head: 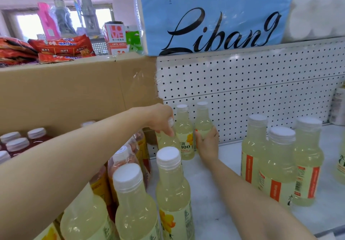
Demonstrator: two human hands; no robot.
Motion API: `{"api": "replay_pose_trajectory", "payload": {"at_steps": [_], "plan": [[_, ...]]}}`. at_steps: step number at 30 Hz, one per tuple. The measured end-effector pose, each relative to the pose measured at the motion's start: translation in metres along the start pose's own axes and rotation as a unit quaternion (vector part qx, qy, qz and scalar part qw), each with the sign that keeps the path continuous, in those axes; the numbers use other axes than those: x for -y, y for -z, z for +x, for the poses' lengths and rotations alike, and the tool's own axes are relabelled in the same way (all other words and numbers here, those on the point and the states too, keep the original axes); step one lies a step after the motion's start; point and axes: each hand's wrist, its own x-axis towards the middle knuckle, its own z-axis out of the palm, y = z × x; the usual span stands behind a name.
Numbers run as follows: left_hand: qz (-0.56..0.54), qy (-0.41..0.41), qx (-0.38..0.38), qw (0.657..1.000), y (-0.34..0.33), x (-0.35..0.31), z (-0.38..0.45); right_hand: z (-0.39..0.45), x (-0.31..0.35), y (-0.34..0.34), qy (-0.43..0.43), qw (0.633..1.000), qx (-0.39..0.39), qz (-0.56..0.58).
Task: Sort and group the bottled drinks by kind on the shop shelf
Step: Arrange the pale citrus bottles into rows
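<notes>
Pale yellow drink bottles with white caps stand on the white shelf [220,198]. At the back, by the pegboard, stand three of them. My left hand [160,120] grips the neck of the leftmost back bottle [168,142]. My right hand [207,144] holds the body of the rightmost back bottle [202,120]. The middle back bottle [183,133] stands between them. More yellow bottles [171,193] stand at the front left, and three yellow bottles with orange-striped labels [280,165] at the right. Orange-brown drink bottles [121,165] stand left of the yellow ones, under my left arm.
A large cardboard box [74,90] fills the left, with dark red drink bottles [16,144] below it. Red snack packets [61,47] lie on top of the box. A blue pack of toilet paper [214,15] sits above the white pegboard [252,86].
</notes>
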Motion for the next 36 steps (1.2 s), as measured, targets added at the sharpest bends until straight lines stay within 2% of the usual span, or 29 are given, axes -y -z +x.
{"api": "replay_pose_trajectory", "payload": {"at_steps": [2,4,7,9,13,16,18,20,22,25,31,36], "plan": [[0.0,0.004,0.0,1.0,0.0,-0.001,-0.001,0.001,0.001,0.004,0.002,0.999,0.035,0.007],[0.003,0.006,0.002,1.0,0.001,-0.002,-0.001,-0.003,0.003,0.008,0.012,0.999,0.033,-0.037],[0.003,0.008,0.004,1.0,0.001,-0.003,-0.003,-0.026,0.018,0.018,0.069,0.989,-0.067,-0.109],[0.007,0.008,0.002,1.0,0.001,-0.004,-0.003,-0.044,0.035,0.025,0.118,0.984,-0.09,-0.103],[0.006,0.019,-0.002,1.0,-0.002,-0.006,-0.008,-0.079,0.064,0.041,0.127,0.989,0.01,-0.068],[-0.002,0.024,-0.019,1.0,-0.006,-0.007,-0.015,-0.119,0.085,0.075,0.111,0.99,0.078,0.049],[-0.004,0.025,-0.028,0.999,-0.008,-0.008,-0.017,-0.155,0.095,0.106,0.097,0.97,0.149,0.162],[0.003,0.025,-0.031,0.999,-0.007,-0.007,-0.019,-0.187,0.097,0.13,0.094,0.943,0.228,0.224],[-0.001,0.026,-0.033,0.999,-0.004,-0.008,-0.022,-0.207,0.094,0.138,0.103,0.925,0.297,0.213],[-0.011,0.018,-0.042,0.999,-0.001,-0.011,-0.029,-0.22,0.086,0.126,0.107,0.919,0.341,0.165],[-0.011,0.029,-0.043,0.999,0.004,-0.004,-0.033,-0.219,0.078,0.117,0.082,0.943,0.292,0.135],[-0.029,0.048,-0.038,0.998,0.004,-0.001,-0.027,-0.179,0.065,0.119,0.052,0.967,0.211,0.133]]}}
